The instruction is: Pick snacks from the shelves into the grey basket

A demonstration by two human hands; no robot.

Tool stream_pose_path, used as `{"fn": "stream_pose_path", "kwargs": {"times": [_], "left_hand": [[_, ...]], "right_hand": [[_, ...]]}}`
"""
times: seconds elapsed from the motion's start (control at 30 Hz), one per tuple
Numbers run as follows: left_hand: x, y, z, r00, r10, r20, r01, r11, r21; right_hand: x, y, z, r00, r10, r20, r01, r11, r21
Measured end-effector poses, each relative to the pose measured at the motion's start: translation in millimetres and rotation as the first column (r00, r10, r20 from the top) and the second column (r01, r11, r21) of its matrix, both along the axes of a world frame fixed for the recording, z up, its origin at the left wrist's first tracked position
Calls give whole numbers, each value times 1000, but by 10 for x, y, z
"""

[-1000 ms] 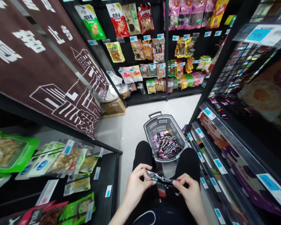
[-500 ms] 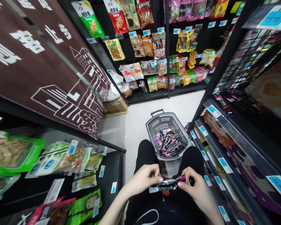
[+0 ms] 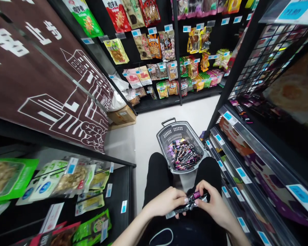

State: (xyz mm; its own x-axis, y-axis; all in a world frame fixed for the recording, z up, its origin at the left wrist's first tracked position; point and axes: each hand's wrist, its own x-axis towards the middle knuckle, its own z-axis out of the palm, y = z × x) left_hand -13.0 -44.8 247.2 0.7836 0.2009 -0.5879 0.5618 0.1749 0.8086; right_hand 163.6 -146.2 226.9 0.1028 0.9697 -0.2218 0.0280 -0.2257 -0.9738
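Note:
Above my lap, in the head view, several small black-and-purple snack packets lie bunched between my two hands. My left hand is closed on their left part, thumb on top and fingertips showing beneath. At the other end my right hand pinches the packets between thumb and fingers. The exact number of packets cannot be made out. Just beyond my knees stands a grey plastic basket on the floor, its handle folded at the far rim. Inside it lies a heap of similar black, purple and pink packets.
To my right is a tiered shelf with price tags; more dark packets lie on its upper level. A shelf of bagged snacks stands at left, under a brown printed curtain. Ahead are a cardboard box and hanging snacks.
My hands have come closer together, the left moving right, and the packets between them are now bunched and tilted. The view has shifted slightly.

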Motion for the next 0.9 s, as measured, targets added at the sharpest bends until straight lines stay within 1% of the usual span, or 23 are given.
{"fn": "stream_pose_path", "kwargs": {"times": [0.1,0.17,0.23,0.3,0.37,0.4,0.47,0.53,0.6,0.7,0.77,0.83,0.9], "left_hand": [[-28,-16,-59,999,43,15,-41,990,-133],[-44,-17,-107,998,57,40,-45,967,-252],[-51,-18,-144,995,77,60,-51,938,-344],[-52,-29,-152,990,127,69,-89,911,-402],[-53,-55,-126,978,194,78,-144,897,-417],[-55,-73,-103,969,232,81,-181,898,-401],[-59,-114,-49,944,321,79,-282,906,-317],[-62,-154,-4,919,391,57,-372,906,-203],[-59,-180,24,905,424,33,-419,902,-100],[-52,-184,56,905,416,91,-424,900,100],[-51,-172,92,912,379,158,-408,883,234],[-50,-163,146,934,313,174,-355,874,331],[-44,-167,207,961,243,131,-276,854,441]], "right_hand": [[25,11,30,999,48,-1,-48,999,4],[35,24,50,997,75,-10,-75,997,8],[49,40,64,996,82,-20,-82,997,11],[77,54,65,998,56,-11,-56,998,8],[126,61,55,1000,11,-9,-12,1000,-22],[157,61,47,1000,-9,-18,8,999,-47],[225,52,29,998,-47,-40,43,995,-86],[281,35,15,998,-60,-31,58,996,-69],[309,17,6,1000,-27,-1,27,999,-27],[290,-4,-4,1000,29,10,-29,999,-26],[249,-11,-11,999,20,-26,-21,999,-50],[202,-15,-18,996,4,-85,-10,998,-66],[158,-15,-20,992,-11,-125,3,998,-63]]}}
